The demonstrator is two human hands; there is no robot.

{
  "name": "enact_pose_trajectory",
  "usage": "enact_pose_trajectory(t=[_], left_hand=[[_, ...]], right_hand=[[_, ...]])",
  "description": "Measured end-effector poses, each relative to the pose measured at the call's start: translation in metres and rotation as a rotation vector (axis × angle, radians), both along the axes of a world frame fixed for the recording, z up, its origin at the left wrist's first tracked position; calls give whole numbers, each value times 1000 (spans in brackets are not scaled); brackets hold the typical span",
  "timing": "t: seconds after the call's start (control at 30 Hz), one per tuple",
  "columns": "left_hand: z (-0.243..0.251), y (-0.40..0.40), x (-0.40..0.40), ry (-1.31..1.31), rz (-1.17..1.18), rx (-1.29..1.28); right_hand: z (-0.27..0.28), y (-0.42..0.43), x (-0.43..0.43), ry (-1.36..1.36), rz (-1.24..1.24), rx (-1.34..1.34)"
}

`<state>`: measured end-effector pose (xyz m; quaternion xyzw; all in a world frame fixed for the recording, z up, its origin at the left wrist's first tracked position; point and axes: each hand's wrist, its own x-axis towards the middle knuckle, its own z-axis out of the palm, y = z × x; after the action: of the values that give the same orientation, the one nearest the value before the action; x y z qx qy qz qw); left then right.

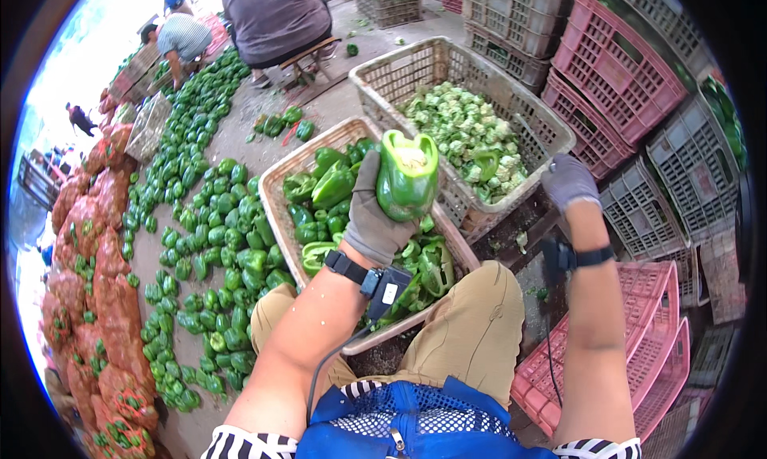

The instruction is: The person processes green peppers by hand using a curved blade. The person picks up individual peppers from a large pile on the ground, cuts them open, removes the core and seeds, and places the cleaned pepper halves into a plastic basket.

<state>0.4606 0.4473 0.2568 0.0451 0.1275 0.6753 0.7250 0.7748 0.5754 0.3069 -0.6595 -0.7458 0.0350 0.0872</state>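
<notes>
My left hand (380,219), in a grey glove, holds up a green bell pepper (407,180). The pepper's top is cut open and shows pale flesh and seeds. Beneath it, between my knees, a shallow plastic crate (278,219) contains whole peppers and cut pepper pieces (434,267). My right hand (569,180), also gloved, is curled at the near right corner of a larger crate (389,108). Inside that crate lies a heap of pepper cores (464,129). A thin pale strip (530,135) shows near my right fingers; whether they grip it is unclear.
Many loose green peppers (222,213) cover the floor to the left, beside filled red mesh sacks (102,267). Stacked crates (617,69) rise at the right, with pink crates (599,339) by my right knee. Ahead, a person (278,21) sits on a stool (311,54).
</notes>
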Motion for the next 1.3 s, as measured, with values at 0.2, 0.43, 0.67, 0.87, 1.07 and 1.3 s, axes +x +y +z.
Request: enact_pose_trajectory(t=[0.2,0.43,0.67,0.87,1.07,1.3], left_hand=[[9,-45,-17,-7,151,-3],[23,-118,-58,402,-20,161],[-37,-137,-93,1314,608,-26],[-58,-128,-82,1552,784,-57],[-58,-127,-76,1727,860,-146],[-44,-157,-71,1132,453,-299]], right_hand=[[45,-132,-82,1260,247,-292],[-13,-161,-174,1526,455,-712],[-60,-197,-182,715,582,-85],[-71,-217,-203,499,608,-114],[-78,-204,-226,384,508,-172],[-124,-196,-232,147,487,-377]])
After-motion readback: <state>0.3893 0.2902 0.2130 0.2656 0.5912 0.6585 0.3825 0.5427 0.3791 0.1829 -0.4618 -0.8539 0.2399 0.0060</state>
